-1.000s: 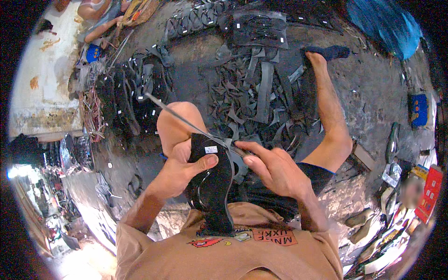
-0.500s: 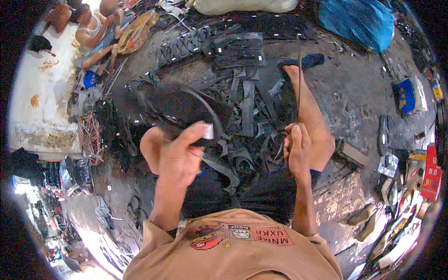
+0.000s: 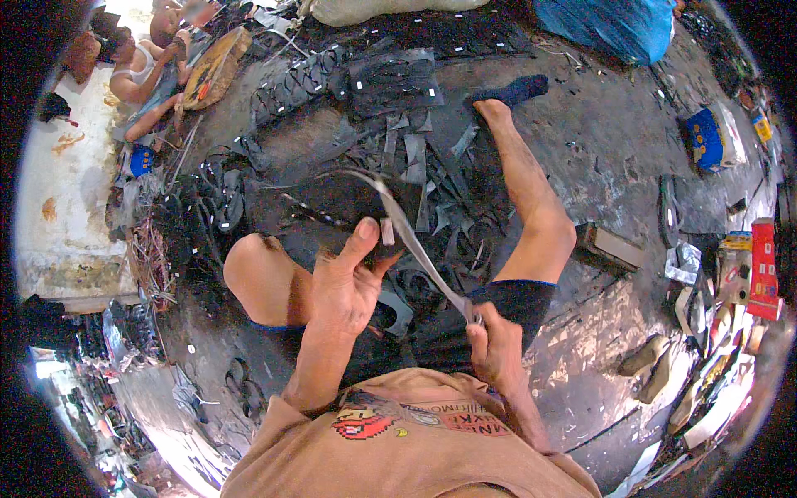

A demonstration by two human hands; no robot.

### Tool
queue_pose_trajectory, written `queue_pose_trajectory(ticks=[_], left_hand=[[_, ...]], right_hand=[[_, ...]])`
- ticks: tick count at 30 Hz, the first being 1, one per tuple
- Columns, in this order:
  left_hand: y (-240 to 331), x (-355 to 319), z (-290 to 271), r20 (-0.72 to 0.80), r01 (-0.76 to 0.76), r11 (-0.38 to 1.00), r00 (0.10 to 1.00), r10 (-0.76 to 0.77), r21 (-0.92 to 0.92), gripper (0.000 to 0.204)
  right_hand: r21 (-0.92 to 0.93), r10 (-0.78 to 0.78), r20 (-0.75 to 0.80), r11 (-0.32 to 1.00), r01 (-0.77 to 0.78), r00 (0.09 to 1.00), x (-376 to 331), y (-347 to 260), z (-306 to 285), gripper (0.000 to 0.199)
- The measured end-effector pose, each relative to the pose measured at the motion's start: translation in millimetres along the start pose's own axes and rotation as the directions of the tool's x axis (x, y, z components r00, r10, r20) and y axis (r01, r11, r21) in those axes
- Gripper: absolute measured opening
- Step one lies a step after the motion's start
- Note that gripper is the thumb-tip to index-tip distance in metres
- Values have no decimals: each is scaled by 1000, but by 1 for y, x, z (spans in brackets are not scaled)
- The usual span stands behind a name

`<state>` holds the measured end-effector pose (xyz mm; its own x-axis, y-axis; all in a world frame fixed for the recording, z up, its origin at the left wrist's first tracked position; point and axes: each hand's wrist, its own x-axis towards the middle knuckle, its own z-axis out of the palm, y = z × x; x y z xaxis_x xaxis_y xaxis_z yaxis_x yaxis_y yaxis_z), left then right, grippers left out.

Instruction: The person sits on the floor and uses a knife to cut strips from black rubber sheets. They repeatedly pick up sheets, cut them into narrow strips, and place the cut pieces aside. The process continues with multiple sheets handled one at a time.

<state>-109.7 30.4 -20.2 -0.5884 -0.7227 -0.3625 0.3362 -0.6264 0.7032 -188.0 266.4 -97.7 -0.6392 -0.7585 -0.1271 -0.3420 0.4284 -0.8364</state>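
I sit on the floor with both bare legs stretched out. My left hand (image 3: 347, 286) is raised over my left knee, thumb up, pinching a black rubber sheet (image 3: 328, 206) with a small pale piece (image 3: 387, 231) at its fingertips. My right hand (image 3: 496, 347) is fisted close to my belly on the lower end of a long grey rubber strip (image 3: 415, 245). The strip runs taut up and left from that hand, past the left hand's fingertips, and curves over the top of the sheet.
Black rubber strips and sandal straps (image 3: 415, 158) litter the floor between my legs. A blue bag (image 3: 614, 25) lies at the far right, a blue box (image 3: 706, 137) and red cartons (image 3: 762, 266) at the right. A person (image 3: 145, 79) sits at the top left.
My right hand has pulled down toward my body, drawing the grey strip out long and taut. My left hand stays raised with the black sheet, shifted slightly right.
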Motion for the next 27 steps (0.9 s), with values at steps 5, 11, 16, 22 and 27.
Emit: queue_pose_trajectory(ticks=[5, 11, 16, 22, 27], left_hand=[[-25, -17, -41, -112, 200, 967, 976, -184, 156, 71], [-25, -26, -62, -33, 98, 948, 995, -92, 303, 85], [-9, -40, -59, -241, 142, 907, 970, -46, 396, 66], [-29, -49, -60, -422, -51, 979, 897, 131, 197, 53], [-29, -59, -72, -356, 41, 963, 933, 59, 266, 46]], right_hand=[[-65, -6, 195, 998, 19, 981, 59, -35, -21, 27], [-17, -56, 295, 998, 63, 954, 91, -55, -4, 19], [63, -88, 385, 996, 69, 919, 85, -60, 29, 27], [76, 19, 431, 995, -57, 902, 40, -41, 44, 25], [67, -18, 419, 998, -11, 908, 29, -23, 41, 22]])
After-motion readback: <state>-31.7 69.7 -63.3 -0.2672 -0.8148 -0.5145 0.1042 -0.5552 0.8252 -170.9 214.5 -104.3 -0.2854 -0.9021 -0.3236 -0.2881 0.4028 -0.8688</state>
